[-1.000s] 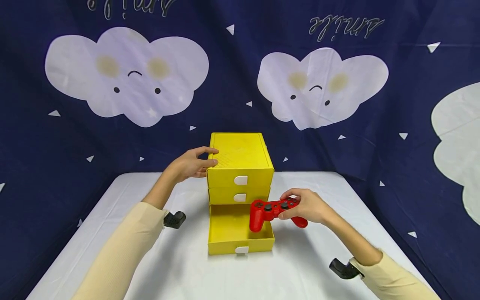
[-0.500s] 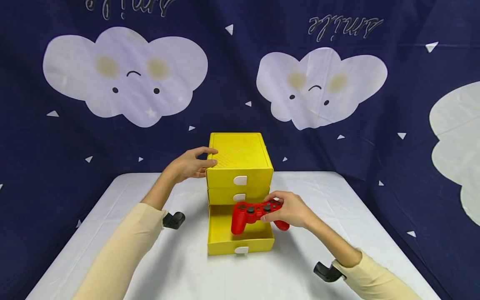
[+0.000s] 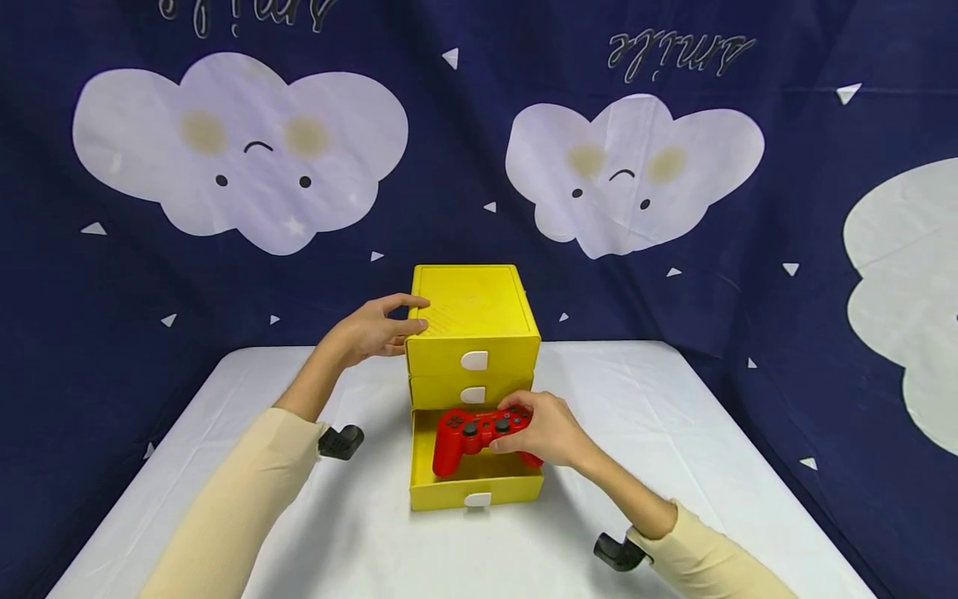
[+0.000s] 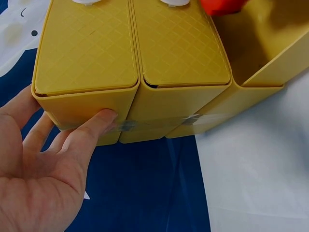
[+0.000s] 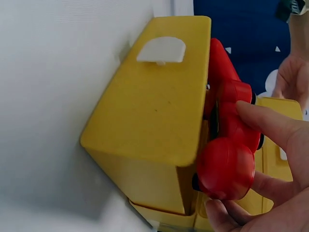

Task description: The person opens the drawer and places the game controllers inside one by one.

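A yellow three-drawer box (image 3: 479,299) stands on the table, its two upper drawers closed. The bottom drawer (image 3: 476,494) is pulled out toward me. My left hand (image 3: 370,333) rests on the box's upper left edge; in the left wrist view its thumb (image 4: 99,123) lies against the side wall. With fingers and thumb, my right hand (image 3: 546,428) pinches the right part of a red game controller (image 3: 467,437) over the pulled-out drawer. In the right wrist view the red controller (image 5: 227,164) overlaps the drawer's front panel (image 5: 149,101). The controller's far underside is hidden.
A white cloth covers the table (image 3: 359,541). Behind it hangs a dark blue curtain (image 3: 456,166) with printed clouds. White tabs mark the drawer fronts, such as the bottom tab (image 3: 477,500). A black camera (image 3: 619,551) sits on my right wrist.
My right hand has carried the red controller left and slightly down, from the drawer's right side to over its middle. The left hand stays on the box. The head view has shifted slightly.
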